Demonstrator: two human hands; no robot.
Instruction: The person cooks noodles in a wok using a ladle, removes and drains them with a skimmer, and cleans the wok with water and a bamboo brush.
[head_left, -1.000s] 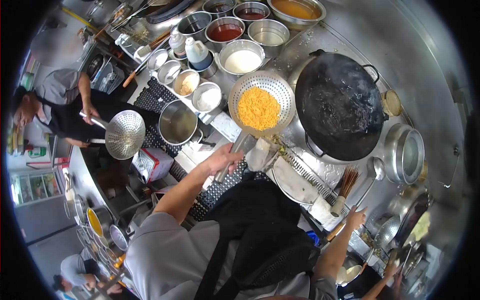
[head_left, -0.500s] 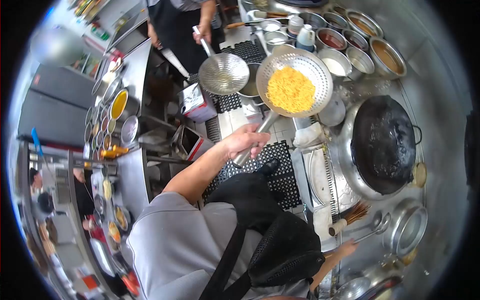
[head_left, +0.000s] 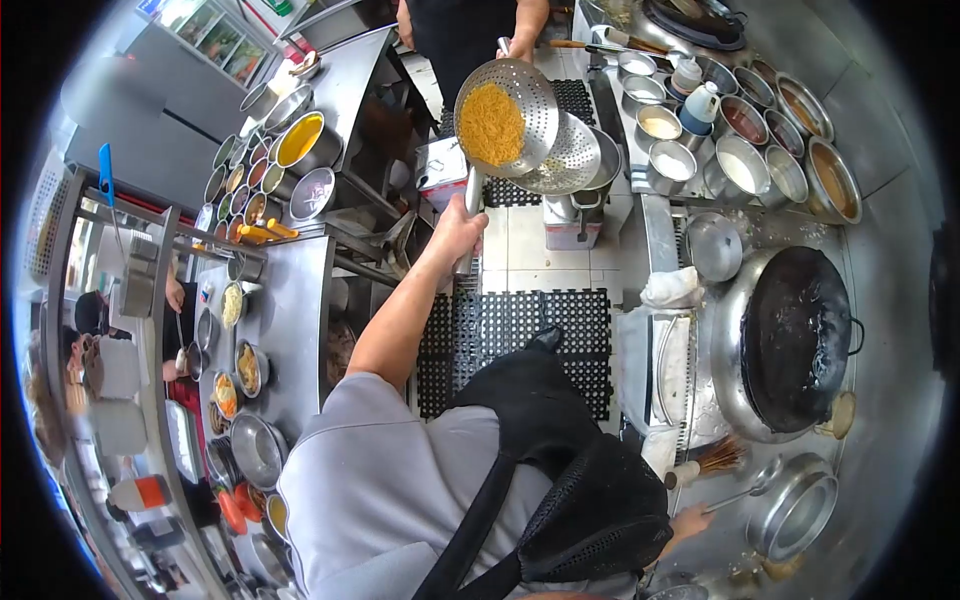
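My left hand (head_left: 458, 232) is closed around the handle of a perforated strainer (head_left: 540, 110), held out in front of me. Yellow shredded food (head_left: 490, 125) lies in its bowl. Partly behind it is a second perforated strainer (head_left: 570, 160); a co-worker's hand (head_left: 517, 48) is by a handle that runs behind my strainer. Below that strainer stands a metal pot (head_left: 608, 165). At the lower right my right hand (head_left: 688, 522), partly hidden by my body, grips the handle of a ladle (head_left: 738, 497) near the stove.
On the right, a dark wok (head_left: 795, 335) sits on the burner, near a bamboo brush (head_left: 715, 458) and a metal pot (head_left: 795, 510). Sauce bowls (head_left: 740, 170) and a squeeze bottle (head_left: 700, 105) line the back right. A steel counter (head_left: 290, 290) with several bowls runs along the left.
My left hand has carried the strainer to the left and farther out, so it now overlaps the co-worker's strainer. My view has swung right-to-left across the kitchen. My right hand still holds the ladle.
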